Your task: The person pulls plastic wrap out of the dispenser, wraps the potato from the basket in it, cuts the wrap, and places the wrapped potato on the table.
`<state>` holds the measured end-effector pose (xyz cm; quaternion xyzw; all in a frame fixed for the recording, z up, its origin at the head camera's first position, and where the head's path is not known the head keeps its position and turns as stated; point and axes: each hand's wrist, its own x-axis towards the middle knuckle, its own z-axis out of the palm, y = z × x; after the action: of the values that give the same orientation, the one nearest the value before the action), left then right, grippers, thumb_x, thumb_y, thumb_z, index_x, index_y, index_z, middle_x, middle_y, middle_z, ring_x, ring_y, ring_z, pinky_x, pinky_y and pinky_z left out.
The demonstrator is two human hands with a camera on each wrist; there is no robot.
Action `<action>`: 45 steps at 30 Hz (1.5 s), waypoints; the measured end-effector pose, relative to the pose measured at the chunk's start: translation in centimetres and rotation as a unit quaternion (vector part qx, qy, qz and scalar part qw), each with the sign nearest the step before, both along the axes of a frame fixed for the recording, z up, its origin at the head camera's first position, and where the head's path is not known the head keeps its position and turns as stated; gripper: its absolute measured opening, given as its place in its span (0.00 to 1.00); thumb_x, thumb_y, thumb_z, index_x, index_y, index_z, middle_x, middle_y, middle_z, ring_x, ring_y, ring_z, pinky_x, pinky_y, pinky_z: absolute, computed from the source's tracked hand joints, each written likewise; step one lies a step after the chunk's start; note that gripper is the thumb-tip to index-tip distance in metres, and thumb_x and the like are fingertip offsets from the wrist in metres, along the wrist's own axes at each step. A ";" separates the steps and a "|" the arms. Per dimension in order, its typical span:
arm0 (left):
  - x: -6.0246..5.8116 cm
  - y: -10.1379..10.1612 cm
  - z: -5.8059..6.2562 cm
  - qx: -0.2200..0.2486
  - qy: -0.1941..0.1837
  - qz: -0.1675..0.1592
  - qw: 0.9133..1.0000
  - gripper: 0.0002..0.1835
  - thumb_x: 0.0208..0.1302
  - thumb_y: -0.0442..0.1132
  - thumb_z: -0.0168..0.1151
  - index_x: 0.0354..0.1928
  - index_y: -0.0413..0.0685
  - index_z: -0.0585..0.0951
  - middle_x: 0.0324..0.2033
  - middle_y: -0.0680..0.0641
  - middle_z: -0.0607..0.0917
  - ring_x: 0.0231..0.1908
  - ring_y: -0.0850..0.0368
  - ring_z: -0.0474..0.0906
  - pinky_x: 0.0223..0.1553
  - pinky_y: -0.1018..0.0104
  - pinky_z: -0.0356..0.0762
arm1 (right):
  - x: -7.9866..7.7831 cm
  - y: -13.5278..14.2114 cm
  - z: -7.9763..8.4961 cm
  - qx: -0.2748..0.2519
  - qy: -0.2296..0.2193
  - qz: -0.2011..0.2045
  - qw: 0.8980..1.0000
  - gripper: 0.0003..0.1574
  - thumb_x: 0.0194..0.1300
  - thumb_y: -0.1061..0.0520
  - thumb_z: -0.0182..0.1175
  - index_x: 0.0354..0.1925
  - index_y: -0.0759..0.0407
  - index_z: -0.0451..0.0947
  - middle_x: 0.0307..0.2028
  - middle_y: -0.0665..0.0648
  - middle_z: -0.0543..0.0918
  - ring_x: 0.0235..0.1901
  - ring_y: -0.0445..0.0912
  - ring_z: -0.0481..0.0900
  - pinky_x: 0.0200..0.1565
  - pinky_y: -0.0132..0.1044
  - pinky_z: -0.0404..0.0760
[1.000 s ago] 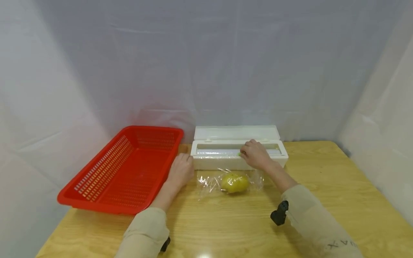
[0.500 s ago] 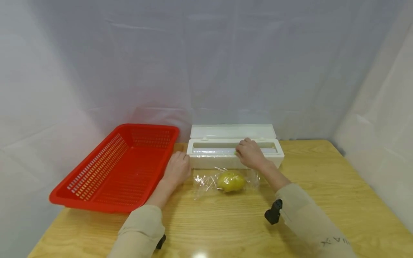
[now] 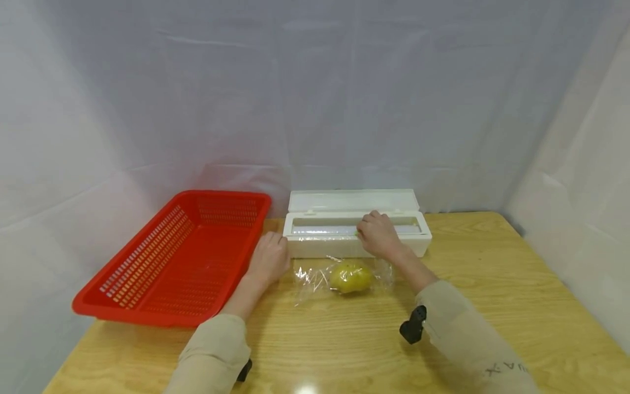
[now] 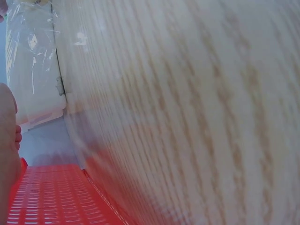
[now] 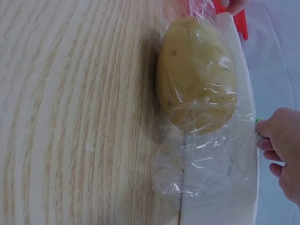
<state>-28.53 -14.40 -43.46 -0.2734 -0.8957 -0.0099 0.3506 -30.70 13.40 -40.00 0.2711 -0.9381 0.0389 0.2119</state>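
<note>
**Potato (image 3: 350, 278) under clear film (image 3: 311, 282): almost no change**

Lies on the wooden table (image 3: 320, 345), just in front of the white box (image 3: 325, 250). With the potato as clock centre in the head view: white box at twelve, lid (image 3: 353, 200) raised behind; red basket (image 3: 209, 257) between nine and ten. At one o'clock, right hand (image 3: 379, 236), fingers curled, pinching a small green piece (image 5: 257, 120) at the box's front edge, about midway along. Between nine and ten, left hand (image 3: 269, 256), at the box's left end; cannot tell whether gripping or merely resting. Well apart from each other, both hands.

Compared with a second ago, only a slight drift of everything toward nine o'clock, probably from head motion; no clear travel along the box. Suggests little headway in the work: more a steady hold than a stroke.
</note>
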 end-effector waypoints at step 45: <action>0.1 -0.5 -0.3 0.015 0.023 -0.007 1.000 0.07 0.39 0.31 0.61 0.23 0.34 0.76 0.23 0.41 0.78 0.27 0.45 0.72 0.33 0.57 0.72 | 1.2 -1.2 0.0 -0.025 -0.075 -0.114 0.990 0.16 0.65 0.52 0.57 0.42 0.64 0.77 0.40 0.61 0.76 0.46 0.56 0.69 0.48 0.46 0.69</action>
<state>-28.48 -14.90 -43.79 -0.2744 -0.8853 -0.0197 0.3749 -29.52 12.24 -40.03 0.1532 -0.9749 0.0585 0.1506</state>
